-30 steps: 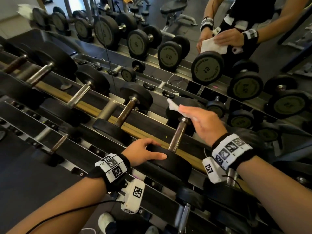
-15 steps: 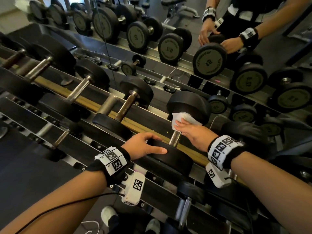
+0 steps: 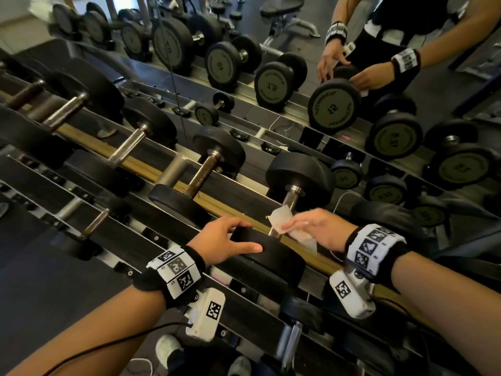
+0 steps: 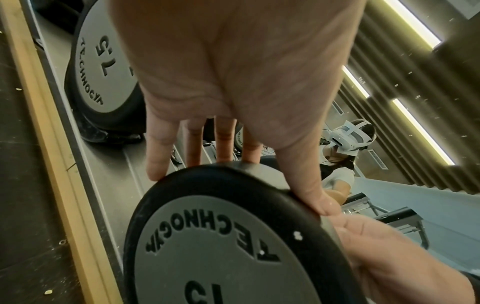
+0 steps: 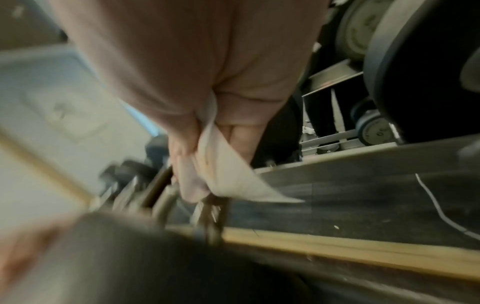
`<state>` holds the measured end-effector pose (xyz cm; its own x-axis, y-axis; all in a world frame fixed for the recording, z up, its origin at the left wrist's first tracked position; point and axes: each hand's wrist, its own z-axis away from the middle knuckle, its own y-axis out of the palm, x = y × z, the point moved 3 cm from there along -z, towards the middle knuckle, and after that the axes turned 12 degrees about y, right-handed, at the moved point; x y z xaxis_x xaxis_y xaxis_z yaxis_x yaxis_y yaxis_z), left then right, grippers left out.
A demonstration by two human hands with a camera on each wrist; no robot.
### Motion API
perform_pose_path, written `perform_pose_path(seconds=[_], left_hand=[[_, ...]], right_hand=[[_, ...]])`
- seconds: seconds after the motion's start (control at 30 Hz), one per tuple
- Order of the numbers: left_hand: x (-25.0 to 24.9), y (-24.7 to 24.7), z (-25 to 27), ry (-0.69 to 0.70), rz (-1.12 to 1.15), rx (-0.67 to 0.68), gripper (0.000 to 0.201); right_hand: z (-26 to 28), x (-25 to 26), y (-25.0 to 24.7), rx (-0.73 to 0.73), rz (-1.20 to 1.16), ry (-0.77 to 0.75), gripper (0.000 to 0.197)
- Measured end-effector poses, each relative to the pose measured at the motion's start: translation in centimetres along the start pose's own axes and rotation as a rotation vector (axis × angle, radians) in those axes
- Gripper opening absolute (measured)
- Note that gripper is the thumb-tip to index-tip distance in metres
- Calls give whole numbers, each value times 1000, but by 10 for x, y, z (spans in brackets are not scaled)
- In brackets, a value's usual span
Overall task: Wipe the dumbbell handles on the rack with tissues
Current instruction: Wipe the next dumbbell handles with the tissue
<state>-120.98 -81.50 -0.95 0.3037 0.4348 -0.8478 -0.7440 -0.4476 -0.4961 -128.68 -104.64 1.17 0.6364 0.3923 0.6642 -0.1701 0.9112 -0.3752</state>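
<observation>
While the right hand [image 3: 322, 229] is pinching a white tissue [image 3: 282, 221] around the near end of a dumbbell handle [image 3: 288, 204], the wipe on this one dumbbell is looking mid-stroke, not finished. The right grip is clamped on the tissue, fingers curled round it, with the tissue wrapped against the metal just above the near weight head [image 3: 268, 253]; the right wrist view is blurred but is showing the tissue [image 5: 221, 174] bunched in the fingers and a loose corner hanging free. The left hand [image 3: 225, 242] is resting on the rim of that same near head, just to the left of the right grip, with fingers straight and spread and the thumb lying along the edge; the left wrist view is showing the fingertips [image 4: 155, 170] draped over the black rim of the head [image 4: 233, 236], steadying rather than gripping. The bare upper part of the handle is running away from the right grip toward the far head [image 3: 301, 177]. Other dumbbells are sitting on the rack [image 3: 151, 164] further left of both hands, including one with a rust-brown handle [image 3: 203, 172] and a silver one [image 3: 127, 145]; whether those are already wiped cannot be told. Judging by this, at least the current handle is needing more passes, and handles on the lower rack row are probably also waiting. A mirror behind the rack is reflecting the person and more dumbbells.
</observation>
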Motion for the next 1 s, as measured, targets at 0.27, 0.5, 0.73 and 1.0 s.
perform_pose_path(seconds=[0.27,0.5,0.73,1.0], left_hand=[[4,2,1,-8,35,-26,56],[0,1,2,-21,75,-31,53],[3,3,2,-14,72,-27,54],[4,2,2,6,63,-27,52]], right_hand=[[14,48,-37,-518,243,-639,42],[-32,2,-6,-199,1116,-352,78],[-38,3,-7,-157,1209,-194,75],[-17,23,-5,-128,1049,-177,86]])
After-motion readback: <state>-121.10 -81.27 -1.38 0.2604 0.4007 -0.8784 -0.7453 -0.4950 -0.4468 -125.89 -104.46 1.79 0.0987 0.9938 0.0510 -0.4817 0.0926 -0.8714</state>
